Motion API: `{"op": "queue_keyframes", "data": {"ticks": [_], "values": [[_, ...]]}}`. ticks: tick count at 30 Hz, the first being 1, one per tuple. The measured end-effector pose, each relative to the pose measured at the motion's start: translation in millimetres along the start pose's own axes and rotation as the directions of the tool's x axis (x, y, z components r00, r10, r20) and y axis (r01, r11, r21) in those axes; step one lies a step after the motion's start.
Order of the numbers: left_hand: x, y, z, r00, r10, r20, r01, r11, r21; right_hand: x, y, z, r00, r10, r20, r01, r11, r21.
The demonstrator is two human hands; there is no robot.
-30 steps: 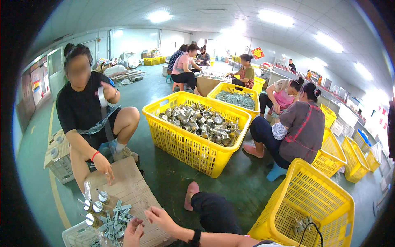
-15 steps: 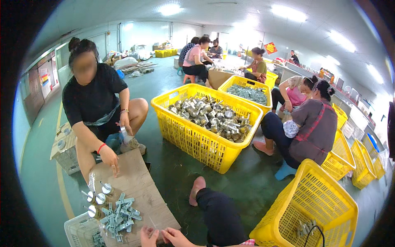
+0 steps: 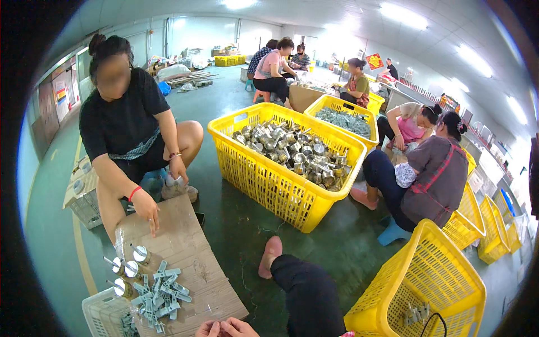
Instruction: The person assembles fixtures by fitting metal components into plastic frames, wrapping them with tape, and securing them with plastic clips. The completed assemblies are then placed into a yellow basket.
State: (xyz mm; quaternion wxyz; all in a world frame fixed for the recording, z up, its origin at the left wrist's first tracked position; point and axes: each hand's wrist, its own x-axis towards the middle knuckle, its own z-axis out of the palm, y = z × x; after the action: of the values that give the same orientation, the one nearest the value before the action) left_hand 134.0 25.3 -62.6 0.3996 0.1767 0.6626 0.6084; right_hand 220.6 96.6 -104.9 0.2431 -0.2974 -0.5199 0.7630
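Observation:
At the bottom edge, over the near end of a cardboard sheet [image 3: 193, 241], my left hand [image 3: 208, 329] and my right hand [image 3: 238, 328] are close together. The fingers of both are pinched; what they hold is too small or hidden to make out. Left of them lies a heap of grey-green plastic clips [image 3: 163, 295]. Several round metal canisters with thin stems [image 3: 132, 269] stand just behind the clips on the cardboard.
A person in black [image 3: 126, 112] sits across the cardboard, one hand over its far end. A yellow crate [image 3: 269, 194] full of metal canisters stands ahead. Another yellow crate [image 3: 387, 281] is at right, near my leg [image 3: 306, 286]. A white basket [image 3: 101, 312] stands at left. Other people sit beyond.
My hands sit lower in the picture and closer together; a thin strip seen above them before is hardly visible. The person opposite has lowered the hand that was by the knee.

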Motion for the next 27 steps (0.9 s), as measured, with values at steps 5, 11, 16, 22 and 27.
{"op": "queue_keyframes", "data": {"ticks": [5, 11, 16, 22, 27], "values": [[-1, -2, 4, 1.000, 0.003, -0.030, -0.002, 0.999, 0.038, 4, 8, -3, 0.998, -0.030, -0.050, 0.029, 0.999, -0.030], [0, -4, 6, 1.000, -0.004, 0.006, 0.004, 1.000, 0.028, 6, 6, -5, 0.997, -0.041, -0.063, 0.038, 0.998, -0.046], [-5, -7, 7, 0.999, -0.031, 0.008, 0.032, 0.999, -0.041, 0, -7, -2, 1.000, -0.009, -0.026, 0.009, 1.000, -0.022], [-9, 2, 8, 0.989, -0.123, 0.083, 0.135, 0.977, -0.165, -1, -1, -5, 0.998, -0.054, -0.021, 0.053, 0.998, -0.028], [-10, 1, 6, 0.978, -0.173, 0.118, 0.201, 0.937, -0.285, -5, -4, -5, 1.000, -0.015, 0.001, 0.015, 1.000, -0.018]]}}
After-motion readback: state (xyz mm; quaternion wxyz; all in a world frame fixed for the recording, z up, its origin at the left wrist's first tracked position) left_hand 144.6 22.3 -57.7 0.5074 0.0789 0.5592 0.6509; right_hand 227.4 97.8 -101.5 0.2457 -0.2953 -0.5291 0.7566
